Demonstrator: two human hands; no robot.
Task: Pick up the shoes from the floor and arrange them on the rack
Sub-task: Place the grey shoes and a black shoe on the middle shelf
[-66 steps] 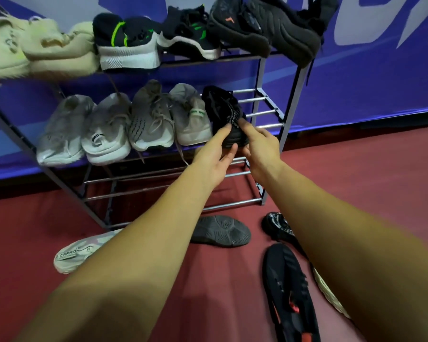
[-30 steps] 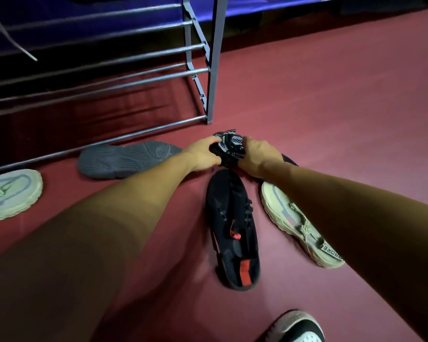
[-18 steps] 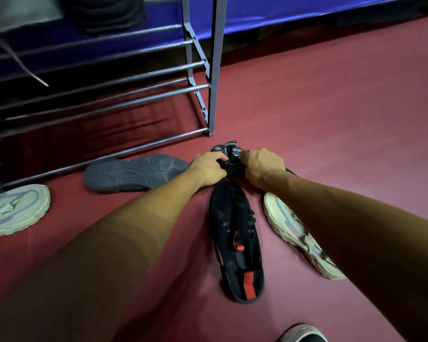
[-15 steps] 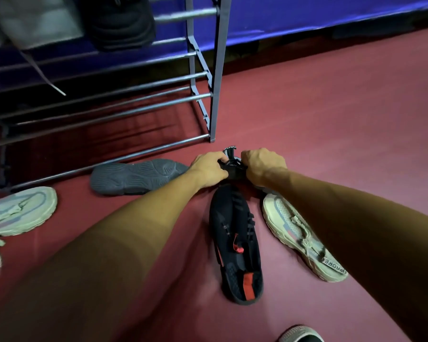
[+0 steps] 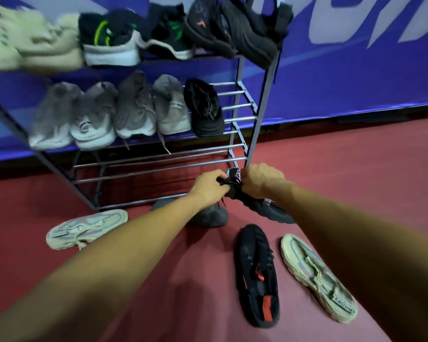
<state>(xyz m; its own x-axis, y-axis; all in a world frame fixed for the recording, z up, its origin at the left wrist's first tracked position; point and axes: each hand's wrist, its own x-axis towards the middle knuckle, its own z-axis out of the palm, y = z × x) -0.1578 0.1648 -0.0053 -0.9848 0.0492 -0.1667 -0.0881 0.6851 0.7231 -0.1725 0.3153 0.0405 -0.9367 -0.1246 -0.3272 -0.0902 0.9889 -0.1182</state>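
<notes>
Beyond my hands stands the metal rack (image 5: 257, 114), its near right leg coming down just behind my knuckles. Its top shelf, far above my hands, is full: pale shoes to the upper left, dark trainers with green marks in the middle, black shoes over the right end. The middle shelf, up and left of my hands, carries four grey shoes (image 5: 114, 109) in a row and one black shoe (image 5: 204, 108) beside them, with bare rods to that shoe's right. The lowest rods just past my fingers are bare.

The red floor (image 5: 344, 174) spreads under everything. Below my right hand lie a black shoe with red marks (image 5: 256, 275) and, just right of it, a cream shoe (image 5: 316, 275), both pointing away from me. Left of my left forearm lies another cream shoe (image 5: 84, 228) on its side. Partly hidden under my left wrist is a grey sole (image 5: 208, 214), turned upward.

Between my hands is the black shoe I am lifting (image 5: 262, 206). My left hand (image 5: 209, 187) and right hand (image 5: 261, 180) are both closed around its collar, fingers curled tight, and the shoe hangs down and right from that grip, in front of the rack's lowest rods.
</notes>
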